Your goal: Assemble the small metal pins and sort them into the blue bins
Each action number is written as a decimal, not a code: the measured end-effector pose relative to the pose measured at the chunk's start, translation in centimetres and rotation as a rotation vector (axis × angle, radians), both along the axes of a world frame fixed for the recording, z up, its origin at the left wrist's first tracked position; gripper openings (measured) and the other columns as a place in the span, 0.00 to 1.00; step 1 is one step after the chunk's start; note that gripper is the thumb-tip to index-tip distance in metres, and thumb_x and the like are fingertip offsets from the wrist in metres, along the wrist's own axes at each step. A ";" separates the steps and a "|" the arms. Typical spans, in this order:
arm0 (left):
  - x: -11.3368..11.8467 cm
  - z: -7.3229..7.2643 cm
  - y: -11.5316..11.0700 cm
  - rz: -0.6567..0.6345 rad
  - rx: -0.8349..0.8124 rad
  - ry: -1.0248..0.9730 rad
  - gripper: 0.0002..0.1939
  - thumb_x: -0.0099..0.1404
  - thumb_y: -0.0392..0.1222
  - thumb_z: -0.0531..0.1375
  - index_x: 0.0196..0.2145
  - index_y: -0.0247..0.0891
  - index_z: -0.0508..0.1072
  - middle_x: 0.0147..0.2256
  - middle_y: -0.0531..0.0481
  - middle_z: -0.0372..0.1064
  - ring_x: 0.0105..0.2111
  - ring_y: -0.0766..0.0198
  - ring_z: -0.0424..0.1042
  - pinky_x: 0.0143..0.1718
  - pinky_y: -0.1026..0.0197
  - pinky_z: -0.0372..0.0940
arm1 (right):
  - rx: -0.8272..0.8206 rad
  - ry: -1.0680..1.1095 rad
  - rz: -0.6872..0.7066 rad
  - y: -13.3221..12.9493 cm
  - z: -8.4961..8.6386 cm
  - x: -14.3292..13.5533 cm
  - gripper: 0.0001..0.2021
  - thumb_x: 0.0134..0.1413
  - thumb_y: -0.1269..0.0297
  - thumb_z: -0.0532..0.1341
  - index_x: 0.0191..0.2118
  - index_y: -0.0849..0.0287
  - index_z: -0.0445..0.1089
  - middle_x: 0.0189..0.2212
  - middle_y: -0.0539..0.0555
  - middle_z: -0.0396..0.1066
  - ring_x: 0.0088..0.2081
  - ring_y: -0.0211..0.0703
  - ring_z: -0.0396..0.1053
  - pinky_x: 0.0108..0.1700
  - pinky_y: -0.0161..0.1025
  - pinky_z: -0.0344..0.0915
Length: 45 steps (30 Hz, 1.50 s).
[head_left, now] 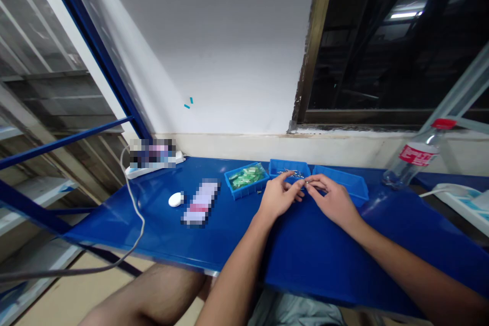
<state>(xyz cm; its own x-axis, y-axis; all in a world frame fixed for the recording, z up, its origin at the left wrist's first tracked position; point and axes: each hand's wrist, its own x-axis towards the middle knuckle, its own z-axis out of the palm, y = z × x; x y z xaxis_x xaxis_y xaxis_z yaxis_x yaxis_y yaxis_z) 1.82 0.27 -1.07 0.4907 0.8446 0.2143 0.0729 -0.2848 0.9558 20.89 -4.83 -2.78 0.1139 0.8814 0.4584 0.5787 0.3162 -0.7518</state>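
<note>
My left hand (280, 194) and my right hand (331, 197) meet at the fingertips over the front of the blue bins. Between the pinched fingers of both hands is a tiny piece, too small to name. Just behind my left hand, a blue bin (273, 165) holds several thin metal pieces (292, 173). To the left stands another blue bin (234, 194) filled with green pieces (246, 177) that look like small packets. A third blue bin (353, 183) is behind my right hand, which partly hides its inside. A small dark metal piece (260, 192) lies beside the green-filled bin.
On the blue table (153, 229) lie a blurred-out flat item (201, 204) and a white rounded case (176, 199). A power strip (155, 165) with a grey cable (142, 214) sits at the left back. A clear bottle (414, 155) with a red cap stands right.
</note>
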 end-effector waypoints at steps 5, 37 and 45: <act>0.3 -1.1 0.6 -0.039 -0.019 -0.096 0.37 0.66 0.49 0.69 0.68 0.37 0.65 0.41 0.44 0.83 0.39 0.57 0.82 0.44 0.57 0.76 | 0.054 -0.028 0.080 0.2 0.1 -0.2 0.08 0.63 0.58 0.64 0.44 0.51 0.78 0.54 0.57 0.78 0.56 0.57 0.75 0.60 0.57 0.72; 0.3 0.1 1.1 -0.057 -0.137 -0.345 0.33 0.60 0.40 0.73 0.59 0.33 0.70 0.45 0.38 0.79 0.40 0.58 0.80 0.43 0.58 0.75 | -0.227 0.182 0.220 0.1 -0.3 -0.9 0.18 0.67 0.44 0.59 0.42 0.56 0.71 0.26 0.50 0.74 0.27 0.41 0.71 0.30 0.37 0.64; 0.0 0.0 1.3 0.252 0.073 -0.256 0.27 0.73 0.50 0.62 0.65 0.39 0.65 0.49 0.41 0.78 0.41 0.59 0.80 0.40 0.59 0.73 | -0.272 0.387 0.187 1.5 -0.3 -1.1 0.22 0.65 0.40 0.58 0.43 0.57 0.69 0.21 0.45 0.68 0.19 0.37 0.65 0.22 0.34 0.56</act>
